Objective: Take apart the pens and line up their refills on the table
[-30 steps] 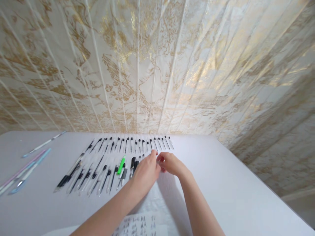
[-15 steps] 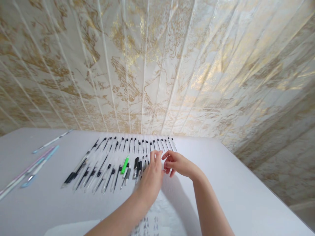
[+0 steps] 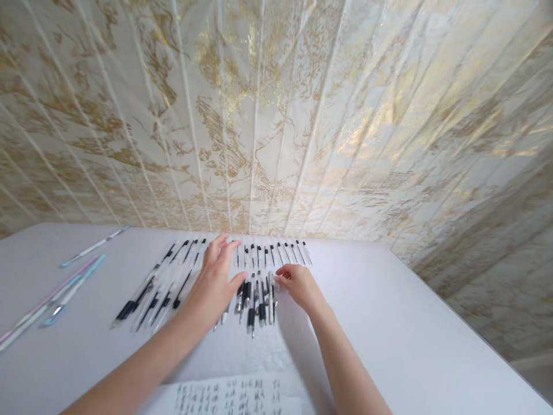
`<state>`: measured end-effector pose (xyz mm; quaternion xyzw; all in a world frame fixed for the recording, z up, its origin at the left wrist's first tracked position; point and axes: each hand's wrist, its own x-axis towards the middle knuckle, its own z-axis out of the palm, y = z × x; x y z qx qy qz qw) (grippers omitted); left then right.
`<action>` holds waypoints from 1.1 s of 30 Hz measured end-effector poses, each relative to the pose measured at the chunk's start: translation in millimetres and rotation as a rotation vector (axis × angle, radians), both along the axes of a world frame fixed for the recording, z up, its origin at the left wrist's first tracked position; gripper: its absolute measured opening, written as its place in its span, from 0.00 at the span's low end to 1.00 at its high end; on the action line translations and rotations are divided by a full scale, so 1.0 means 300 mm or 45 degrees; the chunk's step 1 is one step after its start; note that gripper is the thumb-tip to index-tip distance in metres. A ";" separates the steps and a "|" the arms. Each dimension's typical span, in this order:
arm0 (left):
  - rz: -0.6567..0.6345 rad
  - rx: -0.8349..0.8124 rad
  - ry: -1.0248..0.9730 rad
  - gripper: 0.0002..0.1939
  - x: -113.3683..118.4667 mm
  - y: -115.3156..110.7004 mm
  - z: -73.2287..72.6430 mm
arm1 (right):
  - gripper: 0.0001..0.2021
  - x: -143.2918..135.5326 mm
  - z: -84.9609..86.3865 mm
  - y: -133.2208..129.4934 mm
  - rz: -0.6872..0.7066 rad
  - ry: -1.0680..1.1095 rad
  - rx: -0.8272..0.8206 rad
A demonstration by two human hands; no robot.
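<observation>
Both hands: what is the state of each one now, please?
Left hand: open, spread over pens.
Right hand: curled beside pens; whether it holds anything cannot be told.

Bare hands (image 3: 212, 278) and slender forearms (image 3: 345, 353)

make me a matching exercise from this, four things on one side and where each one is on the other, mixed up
Column one
1. left hand
2. right hand
3. written sheet
4. pink pen

Column two
A. left side of the table
B. hiding part of the back row of pens
C. at the picture's bottom edge
D. by the right end of the front row of pens

Pairs: 1-B, 2-D, 3-C, 4-A
</observation>
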<state>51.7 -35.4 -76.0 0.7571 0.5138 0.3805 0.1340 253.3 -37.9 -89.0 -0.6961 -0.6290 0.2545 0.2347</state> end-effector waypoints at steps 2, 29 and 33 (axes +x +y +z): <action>0.083 0.034 0.020 0.21 -0.120 0.028 0.003 | 0.06 -0.011 -0.013 0.001 -0.015 -0.034 -0.006; 0.723 -0.308 -0.028 0.20 -0.750 0.219 0.063 | 0.09 0.000 0.131 -0.058 0.117 0.331 0.095; 0.233 -0.433 -0.149 0.15 -0.433 0.023 0.057 | 0.15 -0.130 0.149 -0.084 0.248 0.795 0.131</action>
